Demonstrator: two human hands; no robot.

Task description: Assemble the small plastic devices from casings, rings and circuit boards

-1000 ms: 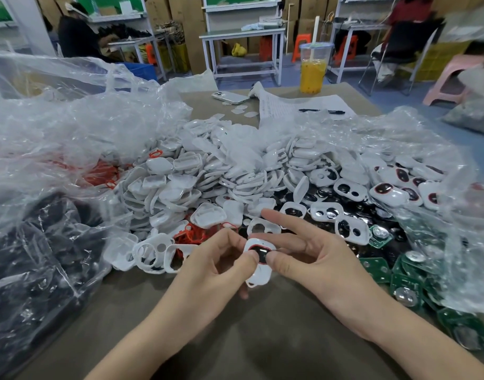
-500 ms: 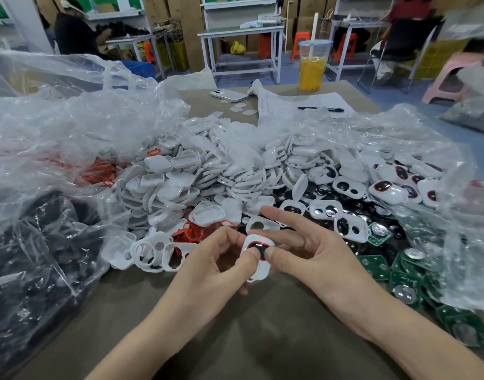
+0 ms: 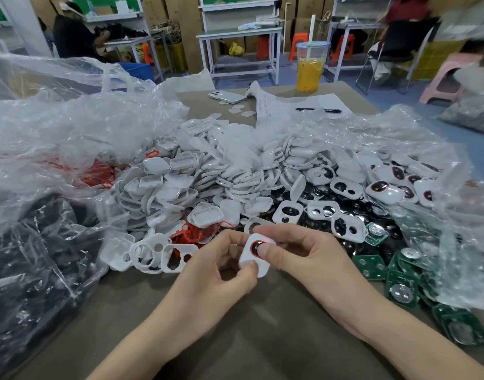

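Clear bags (image 3: 79,138) lie open along the table's (image 3: 235,338) left and right edges, spilling white casings (image 3: 197,176), red rings (image 3: 191,235) and green boards (image 3: 369,266). Near the front edge, the left hand (image 3: 208,272) and right hand (image 3: 309,256) pinch one device (image 3: 253,256) between thumbs and fingertips. A drink cup (image 3: 309,68) stands at the far edge.

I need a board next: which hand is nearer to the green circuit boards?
Right. The right hand lies just left of the green circuit boards; the left hand is farther left, beyond the casing both hold.
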